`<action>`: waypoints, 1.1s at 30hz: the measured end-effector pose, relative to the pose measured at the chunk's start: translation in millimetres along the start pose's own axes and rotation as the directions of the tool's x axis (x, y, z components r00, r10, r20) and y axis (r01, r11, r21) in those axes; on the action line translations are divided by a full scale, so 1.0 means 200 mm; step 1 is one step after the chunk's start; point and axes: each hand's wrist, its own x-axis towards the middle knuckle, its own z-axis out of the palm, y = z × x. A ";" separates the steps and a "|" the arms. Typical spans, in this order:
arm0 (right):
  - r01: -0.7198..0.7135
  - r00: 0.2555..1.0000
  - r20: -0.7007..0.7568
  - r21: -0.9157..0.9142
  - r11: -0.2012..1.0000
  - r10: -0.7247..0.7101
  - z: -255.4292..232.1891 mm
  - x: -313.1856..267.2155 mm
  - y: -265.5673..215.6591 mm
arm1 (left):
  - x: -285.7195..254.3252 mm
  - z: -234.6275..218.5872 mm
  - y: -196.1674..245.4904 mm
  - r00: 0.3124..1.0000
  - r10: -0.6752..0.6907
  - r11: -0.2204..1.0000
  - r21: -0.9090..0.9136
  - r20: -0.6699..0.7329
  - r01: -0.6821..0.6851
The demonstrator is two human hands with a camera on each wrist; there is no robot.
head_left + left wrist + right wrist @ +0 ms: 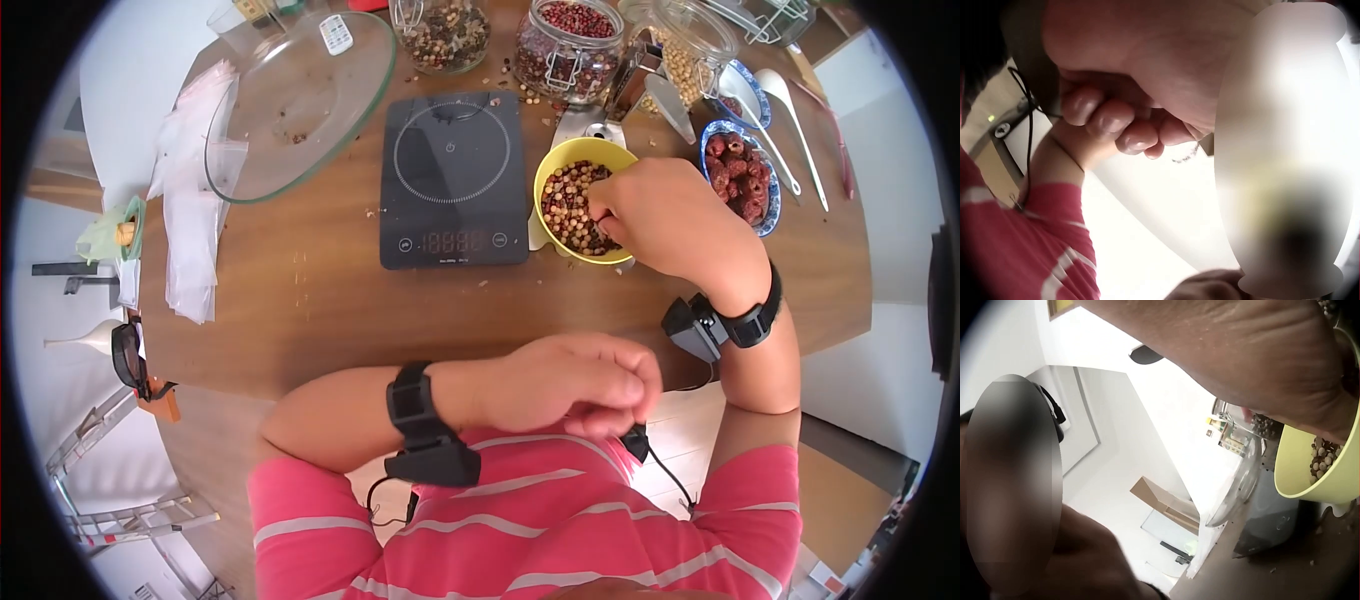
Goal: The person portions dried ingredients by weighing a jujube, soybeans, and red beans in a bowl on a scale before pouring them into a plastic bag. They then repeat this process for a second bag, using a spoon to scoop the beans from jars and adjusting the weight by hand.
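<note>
My right hand [665,215] reaches into a yellow bowl [545,170] with its fingers bent down among mixed beans and seeds [570,205]. Thumb and forefinger come close together there, but I cannot tell whether they pinch anything. In the right wrist view, the bowl [1297,465] tilts into the right edge with pale round seeds [1321,465] showing. In front of the chest, my left hand [570,385] has its fingers curled toward the palm. Seen from the left wrist, those fingertips [1110,122] are tucked in against the hand, and nothing shows in them.
A black digital scale [455,215] lies left of the bowl. Behind stand glass jars of beans [565,60] and a metal scoop [630,80]. Right of the bowl are a dish of dried red dates [738,170] and white spoons [795,130]. Plastic bags [190,230] and a glass lid [300,110] lie left.
</note>
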 end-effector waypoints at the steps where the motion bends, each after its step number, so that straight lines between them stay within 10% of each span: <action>1: -0.046 0.999 -0.018 0.026 0.999 0.046 0.00 -0.01 0.00 | 0.02 -0.06 -0.01 0.996 -0.054 0.995 0.080 -0.072 0.060; 10: -0.052 0.948 -0.257 0.454 0.890 0.186 -0.05 -0.12 0.07 | 0.03 -0.29 -0.03 0.931 -0.089 0.996 -0.060 -0.355 0.072; 14: -0.159 0.958 -0.078 0.651 0.742 0.274 -0.16 -0.19 0.04 | 0.04 -0.30 -0.06 0.921 -0.003 0.996 -0.082 -0.390 -0.032; 19: 0.215 0.976 -0.121 0.610 0.763 -0.179 -0.10 -0.18 -0.03 | 0.05 -0.28 -0.07 0.912 0.075 0.993 -0.053 -0.403 -0.105; 21: 0.143 0.987 -0.039 0.664 0.734 -0.157 -0.09 -0.18 -0.05 | 0.05 -0.25 -0.06 0.887 0.121 0.989 -0.017 -0.447 -0.144; 24: 0.114 0.964 -0.266 0.365 0.924 -0.014 -0.04 -0.15 -0.01 | 0.04 -0.28 -0.06 0.909 -0.014 0.997 -0.078 -0.416 -0.020; 33: -0.026 0.996 -0.083 0.028 0.999 0.029 0.06 -0.03 -0.07 | 0.03 -0.28 -0.04 0.924 -0.039 0.998 -0.060 -0.381 0.017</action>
